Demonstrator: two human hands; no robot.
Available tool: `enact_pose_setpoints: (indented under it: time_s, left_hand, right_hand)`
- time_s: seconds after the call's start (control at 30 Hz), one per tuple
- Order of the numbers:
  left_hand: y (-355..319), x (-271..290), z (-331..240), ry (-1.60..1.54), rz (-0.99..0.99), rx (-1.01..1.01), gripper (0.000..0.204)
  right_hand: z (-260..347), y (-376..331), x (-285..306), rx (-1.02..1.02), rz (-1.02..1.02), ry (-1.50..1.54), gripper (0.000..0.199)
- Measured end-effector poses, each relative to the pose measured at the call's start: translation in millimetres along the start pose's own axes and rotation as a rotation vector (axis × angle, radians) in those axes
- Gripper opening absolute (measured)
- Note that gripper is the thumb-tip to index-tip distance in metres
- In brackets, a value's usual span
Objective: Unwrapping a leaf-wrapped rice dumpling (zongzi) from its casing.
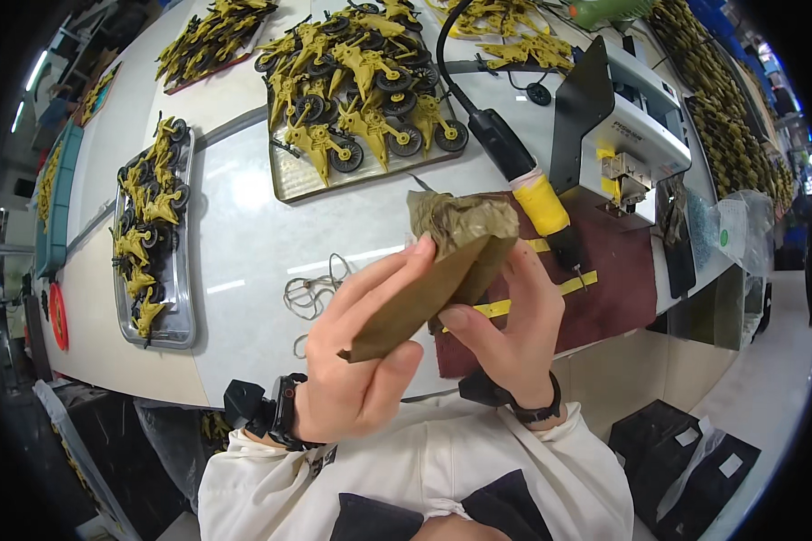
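Both of my hands hold up a flat brown block (424, 293) wrapped at its far end in crinkled olive tape, above the near edge of the white table (244, 243). My left hand (365, 352) grips its near end, thumb under and fingers along the face. My right hand (510, 329) pinches its right side. Behind the block lies a black-handled tool with a yellow-taped neck (528, 180), its tip resting on a dark red mat (604, 288).
A metal tray (289, 180) piled with yellow wheeled toy parts sits behind. Another tray of them (185, 298) lies at the left. A white and black small machine (636, 126) stands at the right. Loose wire loops (311, 293) lie on the table.
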State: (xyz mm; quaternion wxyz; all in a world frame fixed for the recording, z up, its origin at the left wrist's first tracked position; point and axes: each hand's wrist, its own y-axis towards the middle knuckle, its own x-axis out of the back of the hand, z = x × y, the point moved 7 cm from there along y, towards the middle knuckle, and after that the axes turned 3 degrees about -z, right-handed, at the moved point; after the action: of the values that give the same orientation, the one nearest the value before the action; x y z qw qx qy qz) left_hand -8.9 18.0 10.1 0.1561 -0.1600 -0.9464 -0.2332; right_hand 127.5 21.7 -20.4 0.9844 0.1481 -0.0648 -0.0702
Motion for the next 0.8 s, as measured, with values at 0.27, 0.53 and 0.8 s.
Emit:
enact_pose_setpoints:
  time_s: [0.27,0.53,0.8]
  left_hand:
    - [-2,22,8,-0.253,-0.192,0.202,0.027]
    - [1,39,35,-1.196,-0.155,0.433,0.037]
    - [2,32,51,-1.604,-0.006,0.596,0.038]
  right_hand:
    - [-16,-6,-2,-0.291,0.003,0.462,0.046]
    - [-31,-25,-8,-0.632,0.245,0.958,0.041]
    - [-32,-31,-5,-0.716,0.126,1.031,0.053]
